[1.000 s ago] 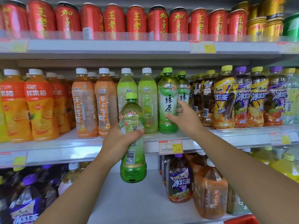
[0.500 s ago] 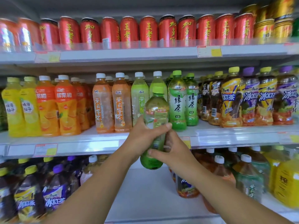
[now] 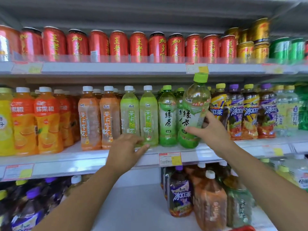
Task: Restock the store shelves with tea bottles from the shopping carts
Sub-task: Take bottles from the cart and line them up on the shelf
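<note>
Green tea row (image 3: 167,117) crowds left of my bottle (image 3: 194,114); right hand (image 3: 210,130) clamps it, cap up-right, slightly tilted. Left hand (image 3: 125,151) fingers apart, empty.

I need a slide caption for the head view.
Right hand sets a green tea bottle on the shelf.

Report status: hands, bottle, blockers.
Right hand gripping green tea bottle, tilted at middle shelf edge. Left hand open, empty. Same-label bottles crowd the slot.

Two bare forearms — sleeveless, no jewellery — bare hands (image 3: 211,129).
</note>
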The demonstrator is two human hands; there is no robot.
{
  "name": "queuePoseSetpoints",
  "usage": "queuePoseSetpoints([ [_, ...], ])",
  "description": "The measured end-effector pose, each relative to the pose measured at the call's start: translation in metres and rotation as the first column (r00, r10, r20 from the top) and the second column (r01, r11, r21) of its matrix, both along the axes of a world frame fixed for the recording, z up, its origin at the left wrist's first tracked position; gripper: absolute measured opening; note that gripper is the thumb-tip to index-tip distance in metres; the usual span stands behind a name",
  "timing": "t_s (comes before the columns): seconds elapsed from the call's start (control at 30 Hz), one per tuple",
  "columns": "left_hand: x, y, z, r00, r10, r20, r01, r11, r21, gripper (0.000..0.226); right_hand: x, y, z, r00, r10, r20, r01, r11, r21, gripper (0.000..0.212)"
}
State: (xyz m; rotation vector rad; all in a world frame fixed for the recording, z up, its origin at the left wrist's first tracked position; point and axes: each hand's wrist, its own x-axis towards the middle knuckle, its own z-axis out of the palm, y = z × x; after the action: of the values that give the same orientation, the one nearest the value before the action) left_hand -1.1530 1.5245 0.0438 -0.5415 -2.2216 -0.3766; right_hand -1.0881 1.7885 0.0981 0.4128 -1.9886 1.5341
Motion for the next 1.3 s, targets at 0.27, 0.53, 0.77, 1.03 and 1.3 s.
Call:
queuePoseSetpoints([
  [0.27, -0.017, 0.003, -0.016, 0.944, 0.043, -0.328, -0.049, 0.999, -0.01, 0.041, -0.058, 0.029, 0.009, 0.996, -0.007, 0.087, 0.005, 1.0, 0.018, 0.06],
  [0.53, -0.018, 0.003, -0.019, 0.928, 0.044, -0.37, -0.051, 0.999, -0.009, 0.042, -0.09, 0.025, 0.0, 0.978, 0.051, 0.204, -0.047, 0.999, -0.02, 0.048],
  [0.77, -0.016, 0.003, -0.019, 0.936, 0.039, -0.35, -0.044, 0.999, -0.006, 0.041, -0.083, 0.025, -0.005, 0.979, 0.031, 0.203, -0.051, 0.994, 0.094, 0.034],
  [1.03, -0.002, 0.0, -0.018, 0.957, -0.124, -0.261, 0.13, 0.991, 0.007, 0.025, -0.011, 0.012, -0.054, 0.93, -0.261, -0.26, 0.304, 0.942, 0.142, 0.039],
  [1.3, 0.085, 0.033, -0.156, 0.769, -0.516, 0.378, 0.477, 0.856, 0.197, 0.032, 0.068, 0.036, -0.18, 0.93, -0.081, 0.359, -0.227, 0.639, 0.735, 0.041],
])
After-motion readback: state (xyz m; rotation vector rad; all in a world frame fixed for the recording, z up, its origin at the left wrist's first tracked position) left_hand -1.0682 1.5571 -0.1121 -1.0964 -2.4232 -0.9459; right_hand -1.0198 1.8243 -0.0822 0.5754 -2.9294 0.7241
